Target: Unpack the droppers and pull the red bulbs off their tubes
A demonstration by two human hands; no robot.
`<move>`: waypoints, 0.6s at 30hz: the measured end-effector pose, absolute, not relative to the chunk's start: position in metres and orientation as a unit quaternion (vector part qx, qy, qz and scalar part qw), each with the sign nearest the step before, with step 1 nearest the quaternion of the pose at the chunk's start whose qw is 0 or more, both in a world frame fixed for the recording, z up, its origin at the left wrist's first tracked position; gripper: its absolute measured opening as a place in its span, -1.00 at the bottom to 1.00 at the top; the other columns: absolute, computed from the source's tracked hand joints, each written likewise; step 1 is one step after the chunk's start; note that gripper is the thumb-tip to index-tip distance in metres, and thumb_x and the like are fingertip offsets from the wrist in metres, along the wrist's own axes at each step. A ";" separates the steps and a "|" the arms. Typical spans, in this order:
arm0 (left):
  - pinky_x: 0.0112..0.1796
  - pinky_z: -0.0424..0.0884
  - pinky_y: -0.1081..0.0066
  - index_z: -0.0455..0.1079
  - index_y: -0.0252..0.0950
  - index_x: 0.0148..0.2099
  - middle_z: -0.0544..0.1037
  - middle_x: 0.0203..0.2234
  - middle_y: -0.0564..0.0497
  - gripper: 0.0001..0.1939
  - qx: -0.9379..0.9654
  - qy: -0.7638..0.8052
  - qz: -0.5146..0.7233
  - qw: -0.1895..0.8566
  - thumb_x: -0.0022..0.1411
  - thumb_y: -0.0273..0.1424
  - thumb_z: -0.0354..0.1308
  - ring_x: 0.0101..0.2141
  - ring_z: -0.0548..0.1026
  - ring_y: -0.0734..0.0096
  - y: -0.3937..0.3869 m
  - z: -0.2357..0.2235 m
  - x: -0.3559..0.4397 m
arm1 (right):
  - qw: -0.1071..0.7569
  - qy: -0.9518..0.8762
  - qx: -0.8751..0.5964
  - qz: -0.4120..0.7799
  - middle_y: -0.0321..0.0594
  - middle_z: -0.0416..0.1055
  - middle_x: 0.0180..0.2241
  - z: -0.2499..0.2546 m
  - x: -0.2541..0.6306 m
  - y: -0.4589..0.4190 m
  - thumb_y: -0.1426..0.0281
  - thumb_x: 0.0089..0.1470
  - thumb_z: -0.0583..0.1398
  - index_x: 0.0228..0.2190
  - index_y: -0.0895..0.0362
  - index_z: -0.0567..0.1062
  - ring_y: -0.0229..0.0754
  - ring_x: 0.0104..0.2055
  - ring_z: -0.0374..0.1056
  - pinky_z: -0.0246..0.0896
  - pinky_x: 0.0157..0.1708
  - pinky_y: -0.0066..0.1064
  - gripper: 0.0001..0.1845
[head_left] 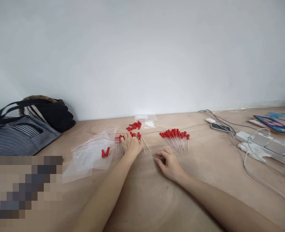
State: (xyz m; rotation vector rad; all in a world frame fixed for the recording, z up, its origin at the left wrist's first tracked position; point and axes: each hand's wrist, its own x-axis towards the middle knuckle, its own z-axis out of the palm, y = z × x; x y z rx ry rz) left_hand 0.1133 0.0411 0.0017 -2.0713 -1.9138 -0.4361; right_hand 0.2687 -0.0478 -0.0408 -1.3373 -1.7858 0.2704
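My left hand (132, 145) lies palm down over a group of thin droppers with red rubber bulbs (138, 135). Its fingers are bent around some of them, and the palm hides most of their tubes. To the right, my right hand (168, 163) rests on the table, its fingers loosely curved and apart, holding nothing. Just beyond it a fanned row of droppers with red bulbs (175, 133) lies on the wood. Behind my left hand are loose red bulbs (134, 125) and a clear bag of thin tubes (148, 123).
Flat clear zip bags (90, 153) lie left of my left hand, with two red bulbs (105, 152) on them. A striped bag (19, 135) sits far left. At right are a power strip (265, 145), white cables, a small dark device (220, 128) and a blue-framed item (275, 125).
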 end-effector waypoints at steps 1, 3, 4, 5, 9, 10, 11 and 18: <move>-0.21 0.14 0.11 0.48 -0.41 -0.31 0.42 -0.27 -0.30 -0.65 -0.716 -0.667 -0.151 0.141 0.07 -0.24 0.02 -0.16 0.28 -0.05 0.042 0.002 0.114 | 0.433 -0.717 -0.535 0.108 -0.21 0.34 -0.46 -0.041 0.269 -0.047 0.48 -0.04 0.11 -0.38 0.14 0.46 -0.20 -0.37 0.27 0.20 -0.36 -0.38 -0.85; -0.23 0.16 0.12 0.48 -0.40 -0.32 0.43 -0.28 -0.28 -0.67 -0.712 -0.672 -0.148 0.138 0.07 -0.25 0.02 -0.18 0.30 -0.06 0.044 0.003 0.114 | 0.435 -0.717 -0.533 0.111 -0.20 0.34 -0.45 -0.043 0.269 -0.047 0.48 -0.04 0.11 -0.37 0.14 0.46 -0.21 -0.37 0.27 0.20 -0.36 -0.39 -0.85; -0.24 0.16 0.13 0.48 -0.40 -0.34 0.44 -0.29 -0.27 -0.68 -0.712 -0.673 -0.147 0.136 0.08 -0.26 0.01 -0.18 0.31 -0.05 0.044 0.005 0.113 | 0.435 -0.717 -0.532 0.113 -0.20 0.34 -0.45 -0.043 0.269 -0.046 0.48 -0.04 0.11 -0.37 0.14 0.46 -0.21 -0.37 0.27 0.21 -0.36 -0.39 -0.84; -0.24 0.17 0.14 0.48 -0.39 -0.36 0.44 -0.30 -0.26 -0.68 -0.714 -0.671 -0.147 0.136 0.10 -0.28 0.00 -0.19 0.32 -0.03 0.042 0.007 0.112 | 0.435 -0.717 -0.532 0.116 -0.20 0.35 -0.44 -0.044 0.269 -0.046 0.49 -0.04 0.11 -0.38 0.14 0.46 -0.21 -0.37 0.27 0.21 -0.36 -0.39 -0.85; -0.25 0.18 0.18 0.47 -0.34 -0.40 0.46 -0.33 -0.19 -0.67 -0.739 -0.643 -0.147 0.139 0.18 -0.33 -0.08 -0.21 0.34 0.06 0.024 0.018 0.101 | 0.434 -0.715 -0.532 0.130 -0.20 0.36 -0.45 -0.041 0.270 -0.047 0.48 -0.04 0.11 -0.40 0.15 0.47 -0.20 -0.36 0.28 0.20 -0.35 -0.38 -0.86; -0.26 0.19 0.19 0.46 -0.33 -0.41 0.46 -0.36 -0.17 -0.67 -0.752 -0.628 -0.149 0.135 0.20 -0.34 -0.10 -0.24 0.35 0.09 0.016 0.020 0.097 | 0.437 -0.714 -0.530 0.134 -0.20 0.36 -0.46 -0.039 0.269 -0.047 0.47 -0.04 0.11 -0.40 0.15 0.48 -0.20 -0.36 0.28 0.19 -0.36 -0.38 -0.86; -0.29 0.20 0.22 0.45 -0.32 -0.42 0.47 -0.40 -0.14 -0.66 -0.770 -0.607 -0.152 0.125 0.21 -0.34 -0.11 -0.28 0.36 0.13 0.006 0.021 0.093 | 0.442 -0.714 -0.525 0.139 -0.20 0.37 -0.46 -0.037 0.269 -0.048 0.44 -0.02 0.12 -0.40 0.15 0.49 -0.20 -0.36 0.28 0.19 -0.37 -0.38 -0.86; -0.43 0.22 0.34 0.30 -0.27 -0.56 0.44 -0.57 0.01 -0.58 -0.857 -0.471 -0.210 0.008 0.28 -0.36 -0.20 -0.47 0.37 0.32 -0.059 0.001 0.092 | 0.503 -0.674 -0.458 0.288 -0.22 0.45 -0.44 -0.024 0.241 -0.056 0.18 0.04 0.09 -0.34 0.09 0.52 -0.22 -0.38 0.29 0.19 -0.32 -0.35 -0.70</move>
